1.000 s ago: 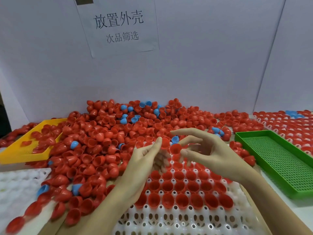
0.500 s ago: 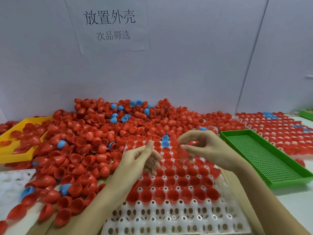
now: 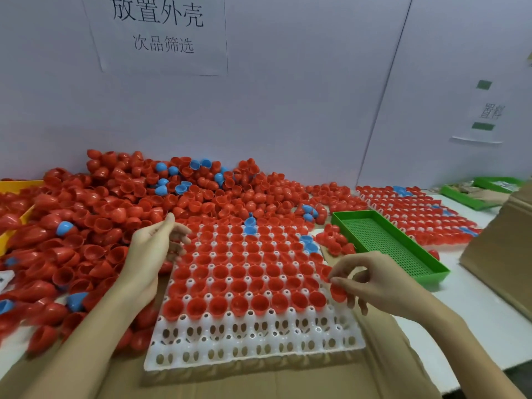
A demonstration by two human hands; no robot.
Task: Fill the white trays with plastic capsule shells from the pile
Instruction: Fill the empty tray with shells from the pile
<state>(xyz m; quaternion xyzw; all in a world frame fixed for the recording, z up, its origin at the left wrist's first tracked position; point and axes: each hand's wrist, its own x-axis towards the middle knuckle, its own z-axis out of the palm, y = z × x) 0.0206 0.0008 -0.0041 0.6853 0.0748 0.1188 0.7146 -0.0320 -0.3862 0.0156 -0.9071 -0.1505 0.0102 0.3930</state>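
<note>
A white tray (image 3: 253,338) lies in front of me on cardboard. Red shells fill most of its cups, with a few blue ones toward the back, and the two nearest rows stand bare. A big pile of red and blue shells (image 3: 115,214) spreads behind and left of it. My right hand (image 3: 374,280) hovers at the tray's right edge and pinches a red shell (image 3: 337,292) between thumb and fingers. My left hand (image 3: 152,243) is at the tray's left edge, thumb up and fingers loosely curled. Whether it holds shells is hidden.
An empty green mesh tray (image 3: 388,249) sits right of the white tray, and another filled tray (image 3: 417,208) lies behind it. A cardboard box (image 3: 503,254) stands at far right. A yellow tray (image 3: 11,185) holds shells at far left. A wall closes off the back.
My right hand has come from the tray's far middle to its near right edge, holding a red shell. My left hand has drifted to the tray's left edge. The view has swung right.
</note>
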